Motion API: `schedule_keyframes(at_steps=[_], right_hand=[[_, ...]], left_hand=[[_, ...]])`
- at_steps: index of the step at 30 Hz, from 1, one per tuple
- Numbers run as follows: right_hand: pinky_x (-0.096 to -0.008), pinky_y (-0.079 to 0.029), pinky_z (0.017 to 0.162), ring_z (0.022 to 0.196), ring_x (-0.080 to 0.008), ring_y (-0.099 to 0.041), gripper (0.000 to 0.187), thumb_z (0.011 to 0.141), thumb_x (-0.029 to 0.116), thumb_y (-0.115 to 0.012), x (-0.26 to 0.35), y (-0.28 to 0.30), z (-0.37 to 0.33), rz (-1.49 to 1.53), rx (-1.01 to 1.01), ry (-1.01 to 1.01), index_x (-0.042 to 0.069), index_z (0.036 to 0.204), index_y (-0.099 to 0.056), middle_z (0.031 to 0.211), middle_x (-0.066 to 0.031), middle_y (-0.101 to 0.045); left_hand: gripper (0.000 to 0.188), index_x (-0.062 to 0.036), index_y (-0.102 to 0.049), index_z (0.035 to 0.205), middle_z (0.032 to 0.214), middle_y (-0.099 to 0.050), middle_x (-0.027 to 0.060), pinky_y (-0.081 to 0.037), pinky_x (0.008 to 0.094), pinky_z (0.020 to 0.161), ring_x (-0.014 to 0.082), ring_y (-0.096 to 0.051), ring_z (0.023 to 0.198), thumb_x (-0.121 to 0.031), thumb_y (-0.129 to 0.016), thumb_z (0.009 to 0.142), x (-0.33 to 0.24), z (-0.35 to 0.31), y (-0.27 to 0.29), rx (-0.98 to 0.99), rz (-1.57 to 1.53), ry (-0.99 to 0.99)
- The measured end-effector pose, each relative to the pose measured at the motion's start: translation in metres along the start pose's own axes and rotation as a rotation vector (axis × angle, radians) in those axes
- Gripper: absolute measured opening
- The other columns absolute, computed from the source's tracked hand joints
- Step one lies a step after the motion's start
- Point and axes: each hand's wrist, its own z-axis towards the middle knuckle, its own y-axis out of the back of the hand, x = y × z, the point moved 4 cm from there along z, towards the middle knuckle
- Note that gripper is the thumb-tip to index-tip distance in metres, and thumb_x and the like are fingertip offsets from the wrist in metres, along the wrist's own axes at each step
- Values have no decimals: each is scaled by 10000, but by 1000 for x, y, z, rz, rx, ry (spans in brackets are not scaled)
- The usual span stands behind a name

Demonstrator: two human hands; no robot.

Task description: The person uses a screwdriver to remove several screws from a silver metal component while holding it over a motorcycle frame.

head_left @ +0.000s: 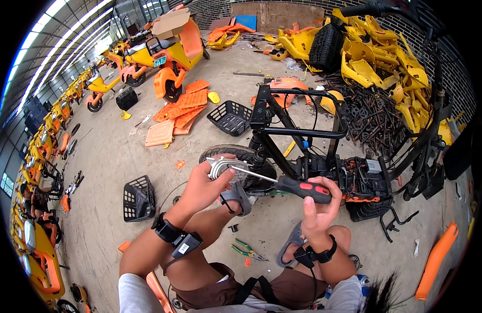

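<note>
My left hand [200,183] is closed around a pale grey, coil-like round part [218,167] whose exact kind I cannot make out. A screwdriver [295,188] with a black and red handle is gripped in my right hand [322,207]. Its metal shaft points left, and the tip end reaches the pale part at my left fingers. Just beyond both hands stands a stripped black scooter frame [298,133], with its rear wheel [230,154] behind my left hand. On the floor below them lie green-handled pliers [250,250].
Black baskets [138,199] [231,118] and orange panels [183,107] lie on the concrete floor. Yellow body parts [366,57] and dark metal parts [366,112] are heaped at the far right. Scooters [173,57] stand far left. An orange tube-like panel [437,261] lies right.
</note>
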Motion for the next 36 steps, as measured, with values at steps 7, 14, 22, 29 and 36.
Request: schedule_keyframes(at_steps=[7,14,22,29,36], right_hand=[[-350,-456,902,973,-206,-553,523,884,190,-630,-2,0,-4,-35,14,-67,-7,1320,-418,1100,-155,-557],[-247,-459,671,807,-132,-552,536,869,193,-641,3,-1,6,-86,138,-52,-22,1314,-435,993,-123,-584],[-249,-430,681,769,-118,-527,548,860,183,-621,-1,-4,7,-70,164,-196,-23,1328,-424,892,-90,-590],[-301,-453,814,866,-162,-557,591,860,191,-619,-8,3,-2,-48,179,-427,-21,1361,-388,967,-115,-587],[-324,-431,863,908,-170,-527,612,895,237,-584,1,-16,6,-32,267,-180,-4,1399,-334,1009,-97,-530]], left_hand=[[296,29,-594,1214,884,-679,45,-524,241,622,78,-619,696,-62,-587,932,6,0,2,-109,213,-121],[293,5,-621,1200,834,-674,40,-508,246,607,76,-603,672,-79,-604,920,1,-2,5,-184,340,-107],[297,-3,-624,1202,805,-668,33,-517,250,598,73,-611,653,-94,-600,920,-1,-2,9,-198,342,-44],[295,8,-626,1193,784,-664,38,-521,257,581,84,-627,638,-94,-598,918,3,0,9,-200,361,-62],[297,-34,-628,1196,746,-671,35,-506,256,566,67,-602,634,-126,-638,913,23,-5,19,-259,206,-40]])
